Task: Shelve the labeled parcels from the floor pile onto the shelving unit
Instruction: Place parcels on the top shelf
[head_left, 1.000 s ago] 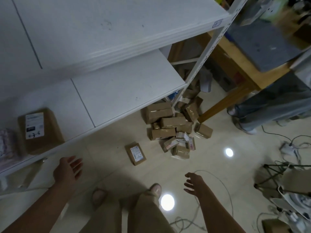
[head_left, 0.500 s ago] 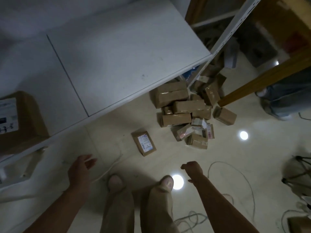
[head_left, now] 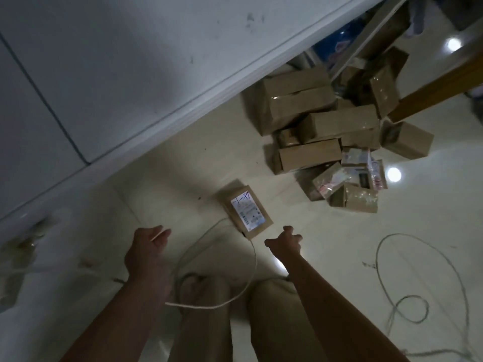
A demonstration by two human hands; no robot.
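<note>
A single brown parcel point(head_left: 247, 214) with a white label facing up lies on the pale floor, apart from the pile. The pile of brown parcels point(head_left: 326, 137) sits behind it at the right, partly under the white shelf point(head_left: 117, 82). My right hand point(head_left: 285, 240) hovers just below the single parcel's near corner, fingers loosely curled, holding nothing. My left hand point(head_left: 147, 248) hangs over the floor to the parcel's left, fingers relaxed and empty.
A white cable point(head_left: 235, 270) loops across the floor between my hands and over my legs point(head_left: 235, 317). Another cable coil point(head_left: 418, 278) lies at the right. A wooden table leg point(head_left: 439, 90) slants behind the pile.
My view has dropped closer to the floor. Both hands have moved forward toward the single labeled parcel, the right one now almost at its near corner.
</note>
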